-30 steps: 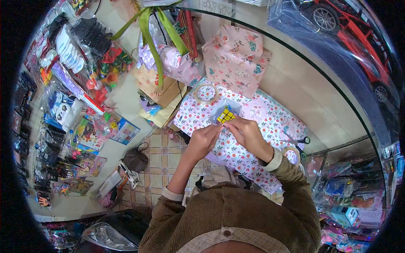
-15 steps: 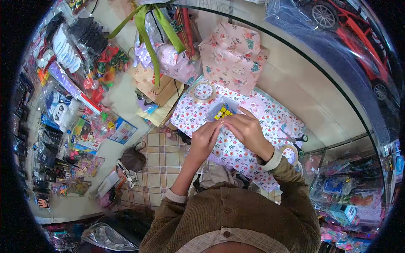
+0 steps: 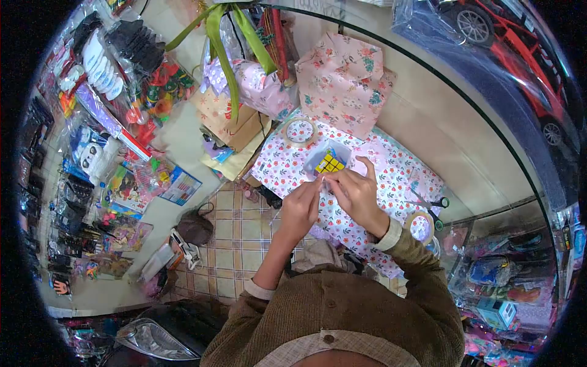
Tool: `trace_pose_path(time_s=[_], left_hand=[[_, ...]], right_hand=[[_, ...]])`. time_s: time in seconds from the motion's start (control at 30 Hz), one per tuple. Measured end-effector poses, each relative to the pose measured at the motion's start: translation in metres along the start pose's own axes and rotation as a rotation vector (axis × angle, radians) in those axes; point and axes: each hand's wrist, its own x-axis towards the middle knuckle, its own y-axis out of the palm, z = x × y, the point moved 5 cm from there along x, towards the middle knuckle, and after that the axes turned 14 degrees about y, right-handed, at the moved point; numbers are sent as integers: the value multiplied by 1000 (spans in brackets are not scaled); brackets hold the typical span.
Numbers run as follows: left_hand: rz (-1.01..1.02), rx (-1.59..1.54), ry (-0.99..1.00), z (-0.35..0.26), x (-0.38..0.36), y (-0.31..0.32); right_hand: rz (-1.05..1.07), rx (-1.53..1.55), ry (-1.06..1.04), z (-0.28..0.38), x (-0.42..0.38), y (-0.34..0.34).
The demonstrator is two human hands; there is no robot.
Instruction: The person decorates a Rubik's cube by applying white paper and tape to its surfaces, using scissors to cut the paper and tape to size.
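My left hand (image 3: 299, 208) and my right hand (image 3: 356, 194) meet over the flower-print wrapping paper (image 3: 330, 214). Thumbs and fingertips of both hands pinch together at a tiny whitish thing, too small to name. The right hand's index finger sticks up, away from the pinch. Just beyond the fingertips stands a small, pale open box (image 3: 312, 161). In it shows a puzzle cube (image 3: 331, 163) with a yellow face up. A roll of tape (image 3: 286, 133) lies on the paper past the box. To the right are another tape roll (image 3: 430, 227) and dark-handled scissors (image 3: 444, 202).
Folded pink floral paper (image 3: 339, 79) leans at the back. Brown paper bags (image 3: 229, 122) and a green ribbon (image 3: 215, 49) are to its left. A glass edge (image 3: 471, 104) curves along the right, with a boxed red toy car (image 3: 520, 55) above. Packaged goods fill the left side.
The hands have drawn slightly toward me, away from the box, so more of the cube shows. My right index finger has lifted. The whole view has shifted a little.
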Motion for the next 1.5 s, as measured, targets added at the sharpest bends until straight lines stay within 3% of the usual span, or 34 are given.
trace_pose_path(time_s=[0.3, 0.6, 0.83, 1.23, 1.5], left_hand=[[-150, -20, -137, 9, -8, -7], [-28, 139, 50, 10, 5, -9], [-26, 136, 16, 8, 6, -7], [-50, 103, -17, 8, 0, -1], [-127, 119, 5, -8, 3, 2]], right_hand=[[54, 100, 1, -5, -2, 7], [159, 148, 1, -13, -1, 7], [194, 50, -50, -12, -1, 8], [140, 64, -53, -6, 1, 6], [43, 99, 75, 3, 2, -4]])
